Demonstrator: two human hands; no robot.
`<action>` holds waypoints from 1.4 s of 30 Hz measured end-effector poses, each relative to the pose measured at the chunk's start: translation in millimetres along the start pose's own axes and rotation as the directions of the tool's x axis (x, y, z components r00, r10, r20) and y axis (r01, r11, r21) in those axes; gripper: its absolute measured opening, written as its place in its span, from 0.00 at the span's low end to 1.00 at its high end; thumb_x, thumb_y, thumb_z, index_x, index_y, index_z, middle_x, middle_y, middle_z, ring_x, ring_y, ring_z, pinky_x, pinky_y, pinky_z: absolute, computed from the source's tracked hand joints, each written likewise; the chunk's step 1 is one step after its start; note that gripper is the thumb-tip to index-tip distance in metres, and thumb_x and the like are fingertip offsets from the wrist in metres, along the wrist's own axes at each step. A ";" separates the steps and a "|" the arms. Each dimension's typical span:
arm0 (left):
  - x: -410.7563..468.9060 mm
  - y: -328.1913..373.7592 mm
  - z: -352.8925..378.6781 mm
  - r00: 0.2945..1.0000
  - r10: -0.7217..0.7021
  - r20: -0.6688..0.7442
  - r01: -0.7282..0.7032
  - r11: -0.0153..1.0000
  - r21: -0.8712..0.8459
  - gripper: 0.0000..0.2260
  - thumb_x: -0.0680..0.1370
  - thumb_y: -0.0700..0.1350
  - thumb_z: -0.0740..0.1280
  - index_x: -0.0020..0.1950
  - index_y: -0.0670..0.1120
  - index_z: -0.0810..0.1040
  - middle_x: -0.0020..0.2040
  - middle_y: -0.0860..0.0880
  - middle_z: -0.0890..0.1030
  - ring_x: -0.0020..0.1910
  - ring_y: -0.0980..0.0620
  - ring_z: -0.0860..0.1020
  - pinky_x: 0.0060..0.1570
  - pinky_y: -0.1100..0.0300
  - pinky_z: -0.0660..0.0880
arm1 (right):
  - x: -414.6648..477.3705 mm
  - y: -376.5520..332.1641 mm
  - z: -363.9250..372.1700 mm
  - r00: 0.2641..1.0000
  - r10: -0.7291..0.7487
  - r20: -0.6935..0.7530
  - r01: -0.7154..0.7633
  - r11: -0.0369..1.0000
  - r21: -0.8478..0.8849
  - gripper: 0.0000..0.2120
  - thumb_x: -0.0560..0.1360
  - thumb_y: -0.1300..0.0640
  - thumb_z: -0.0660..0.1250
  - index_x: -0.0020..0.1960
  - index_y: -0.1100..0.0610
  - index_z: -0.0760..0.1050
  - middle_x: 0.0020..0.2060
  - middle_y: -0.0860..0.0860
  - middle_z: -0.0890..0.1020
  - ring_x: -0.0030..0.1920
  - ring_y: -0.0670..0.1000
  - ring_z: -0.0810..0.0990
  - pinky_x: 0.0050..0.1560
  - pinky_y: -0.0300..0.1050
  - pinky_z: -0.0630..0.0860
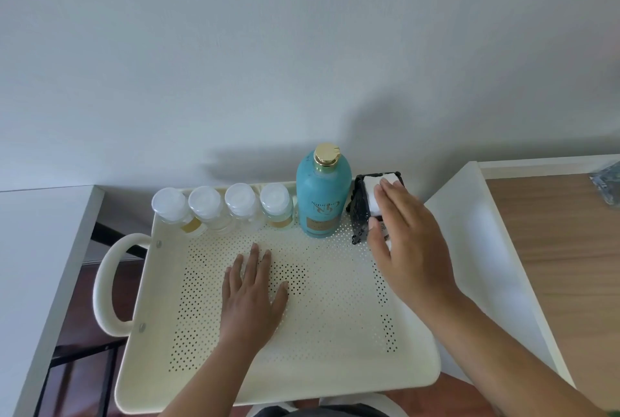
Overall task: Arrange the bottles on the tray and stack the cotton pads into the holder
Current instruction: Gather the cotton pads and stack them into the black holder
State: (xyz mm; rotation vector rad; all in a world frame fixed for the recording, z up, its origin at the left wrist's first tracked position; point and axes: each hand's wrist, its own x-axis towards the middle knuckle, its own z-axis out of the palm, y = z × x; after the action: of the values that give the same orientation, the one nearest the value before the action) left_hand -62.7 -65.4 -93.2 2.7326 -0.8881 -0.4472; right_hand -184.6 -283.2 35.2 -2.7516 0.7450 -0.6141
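Right hand (407, 235) presses cotton pads (375, 193) into the holder (359, 212) at two o'clock, fingers loosely spread; left hand (253, 292) lies flat and empty, steadying the tray (335, 332)

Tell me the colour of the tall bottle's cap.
Gold, on the blue tall bottle; its cap shows clearly in the head view.

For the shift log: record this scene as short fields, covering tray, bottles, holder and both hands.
tray: cream perforated tray, handle at left
small bottles: four clear-capped bottles in a row along the far edge
large bottle: teal bottle, gold cap, upright beside the row
holder: black holder, white cotton pads inside
left hand: left hand flat on tray, empty
right hand: right hand on the pads
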 end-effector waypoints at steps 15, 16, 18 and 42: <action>-0.5 -1.3 5.1 1.000 0.011 -0.016 -0.010 1.000 0.012 0.31 0.79 0.63 0.52 0.79 0.51 0.54 0.81 0.51 0.48 0.79 0.46 0.45 0.76 0.48 0.42 | 4.1 -0.2 2.3 0.932 0.082 0.352 -0.013 0.981 -0.193 0.34 0.79 0.38 0.51 0.76 0.61 0.61 0.76 0.55 0.65 0.78 0.53 0.58 0.78 0.54 0.46; -0.4 -1.0 4.9 1.000 0.012 -0.015 -0.012 1.000 0.014 0.31 0.79 0.63 0.52 0.79 0.51 0.53 0.81 0.51 0.48 0.79 0.46 0.45 0.76 0.48 0.42 | 5.4 0.2 1.2 0.931 0.078 0.356 -0.018 0.985 -0.169 0.34 0.79 0.38 0.51 0.76 0.61 0.61 0.76 0.55 0.64 0.78 0.52 0.57 0.78 0.53 0.47; -0.5 -0.8 4.6 1.000 0.013 -0.011 -0.013 1.000 0.018 0.32 0.79 0.63 0.52 0.79 0.51 0.53 0.81 0.51 0.48 0.79 0.46 0.44 0.76 0.48 0.41 | 6.5 1.0 -2.1 0.938 0.064 0.340 -0.028 0.994 -0.109 0.33 0.80 0.40 0.55 0.76 0.61 0.61 0.76 0.56 0.65 0.77 0.53 0.58 0.77 0.50 0.51; 0.1 -2.2 5.9 1.000 0.010 -0.007 -0.009 0.999 0.034 0.32 0.78 0.63 0.51 0.79 0.50 0.55 0.81 0.50 0.50 0.79 0.45 0.46 0.76 0.48 0.42 | 3.7 -5.0 -10.2 0.968 0.051 0.246 -0.060 0.998 0.031 0.34 0.80 0.38 0.50 0.76 0.63 0.61 0.75 0.56 0.66 0.78 0.55 0.57 0.77 0.52 0.50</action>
State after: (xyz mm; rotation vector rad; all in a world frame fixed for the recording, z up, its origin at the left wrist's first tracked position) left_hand -63.6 -64.5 -99.4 2.7574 -0.9147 -0.4241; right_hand -184.1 -282.0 47.1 -2.6939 0.7405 -0.2654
